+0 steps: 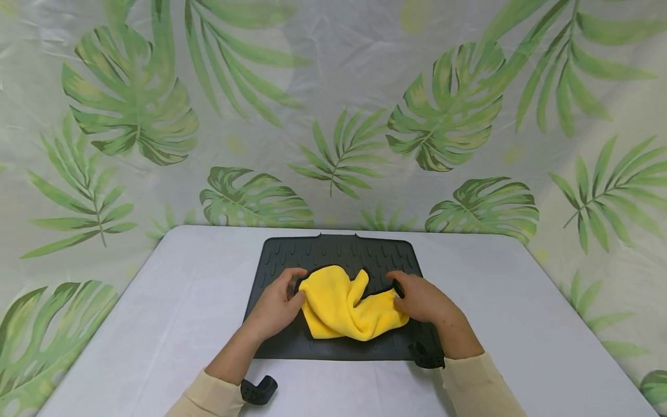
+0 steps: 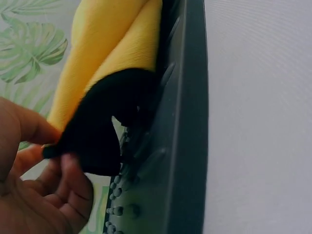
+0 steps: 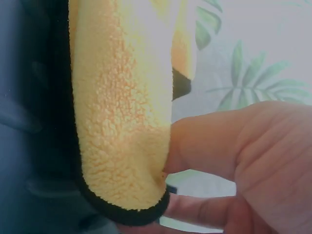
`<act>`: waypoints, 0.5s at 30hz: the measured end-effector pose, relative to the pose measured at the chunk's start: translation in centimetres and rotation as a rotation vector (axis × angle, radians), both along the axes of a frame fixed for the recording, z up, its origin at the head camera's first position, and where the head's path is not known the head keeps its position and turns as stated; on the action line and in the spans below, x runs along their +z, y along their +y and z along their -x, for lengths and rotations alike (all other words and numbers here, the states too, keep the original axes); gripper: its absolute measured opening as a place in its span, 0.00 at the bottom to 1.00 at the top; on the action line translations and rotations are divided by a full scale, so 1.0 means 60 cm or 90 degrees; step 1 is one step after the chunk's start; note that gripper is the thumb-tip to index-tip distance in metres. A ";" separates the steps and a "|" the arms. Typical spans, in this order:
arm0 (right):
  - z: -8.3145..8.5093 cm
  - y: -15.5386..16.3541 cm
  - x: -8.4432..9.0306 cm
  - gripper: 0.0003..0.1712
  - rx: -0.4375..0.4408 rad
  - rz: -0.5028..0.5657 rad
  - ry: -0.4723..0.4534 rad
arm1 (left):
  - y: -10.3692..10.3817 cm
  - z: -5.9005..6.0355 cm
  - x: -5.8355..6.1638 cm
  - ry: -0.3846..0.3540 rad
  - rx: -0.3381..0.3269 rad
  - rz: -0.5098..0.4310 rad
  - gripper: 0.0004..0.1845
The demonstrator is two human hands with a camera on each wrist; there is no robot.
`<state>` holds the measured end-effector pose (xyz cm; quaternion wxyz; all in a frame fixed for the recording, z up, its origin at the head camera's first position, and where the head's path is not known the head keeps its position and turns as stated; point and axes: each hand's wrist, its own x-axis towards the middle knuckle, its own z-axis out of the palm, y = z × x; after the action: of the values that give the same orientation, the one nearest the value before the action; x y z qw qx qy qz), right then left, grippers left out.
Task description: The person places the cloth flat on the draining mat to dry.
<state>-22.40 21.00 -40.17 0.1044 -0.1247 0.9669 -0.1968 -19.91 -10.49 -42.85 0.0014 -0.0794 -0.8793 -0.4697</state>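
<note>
A fluffy yellow towel (image 1: pixel 339 304) with a black trim and a dark underside lies bunched and twisted over a black ribbed rubber mat (image 1: pixel 341 252). At its left end, my left hand (image 1: pixel 276 304) pinches the edge between thumb and fingers. In the left wrist view a black flap of the towel (image 2: pixel 95 141) hangs from those fingertips, close over the mat. My right hand (image 1: pixel 424 298) pinches the towel's right end. The right wrist view shows the thumb (image 3: pixel 204 141) pressed on the yellow pile, with fingers behind the trimmed edge.
The mat lies on a table with a white cover (image 1: pixel 187 301). A leaf-patterned curtain (image 1: pixel 339 116) hangs behind the table. Black wrist mounts (image 1: pixel 259 390) sit by both cream sleeves (image 1: pixel 479 385), the right one overlapping the mat's near right corner in the head view.
</note>
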 end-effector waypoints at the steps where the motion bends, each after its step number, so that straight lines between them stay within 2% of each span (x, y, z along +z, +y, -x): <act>1: 0.000 -0.001 -0.001 0.32 0.001 0.001 0.012 | 0.000 -0.001 0.001 -0.009 -0.005 0.013 0.24; 5: -0.001 -0.008 -0.004 0.28 0.007 0.023 0.065 | -0.002 -0.007 0.005 -0.052 -0.046 0.067 0.30; 9: -0.001 -0.020 -0.008 0.22 0.038 0.040 0.121 | -0.004 -0.014 0.012 -0.090 -0.097 0.123 0.36; 12: -0.002 -0.028 -0.013 0.21 0.061 0.054 0.121 | -0.004 -0.019 0.020 -0.110 -0.122 0.153 0.41; 15: -0.003 -0.037 -0.018 0.26 0.066 0.079 0.084 | -0.004 -0.024 0.028 -0.146 -0.141 0.163 0.47</act>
<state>-22.21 18.79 -41.24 0.0429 -0.1931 0.9499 -0.2420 -18.45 -10.75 -41.14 -0.1606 -0.1207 -0.9123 -0.3570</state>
